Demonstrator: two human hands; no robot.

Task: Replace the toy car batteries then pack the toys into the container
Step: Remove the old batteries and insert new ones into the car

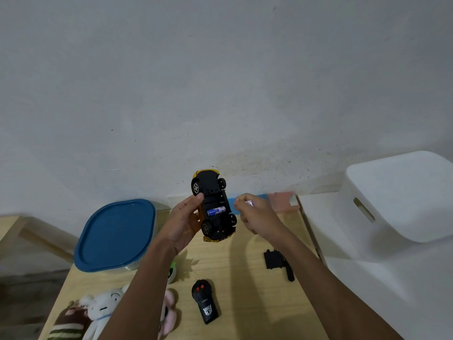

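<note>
Glossy yellow plastic toy car (213, 204) is belly-up above the wooden table (245, 278), our left hand (183, 222) wrapped round its flat black underside. One blue cylindrical battery (216, 211) sits in the open bay. Our right hand (255, 217), just beside, pinches a small pale object (250, 203), too blurry to name. The round-cornered blue-lidded container (115, 236) sits left.

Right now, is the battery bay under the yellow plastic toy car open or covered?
Open. The left hand holds the yellow toy car belly-up, and a blue cylindrical battery lies bare in the bay.
</note>
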